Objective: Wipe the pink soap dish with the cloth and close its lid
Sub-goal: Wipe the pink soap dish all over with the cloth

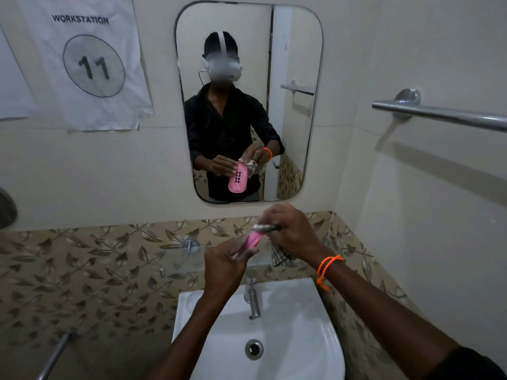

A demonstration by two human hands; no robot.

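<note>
My left hand [229, 260] holds the pink soap dish [253, 239] up in front of me, above the sink, gripping its near end. My right hand [290, 231] presses a grey-and-white cloth [266, 228] against the dish's far end; the rest of the cloth [279, 256] hangs below that hand. Most of the dish is hidden between my fingers. The mirror reflection shows its slotted pink underside [238, 178]. Whether a lid is attached I cannot tell.
A white sink [296, 335] with a chrome tap [253, 300] lies below my hands. A glass shelf [192, 257] runs along the leaf-patterned tiles. A mirror [296, 64] hangs ahead, a towel bar [439, 115] at right, and a metal handle [55, 355] at lower left.
</note>
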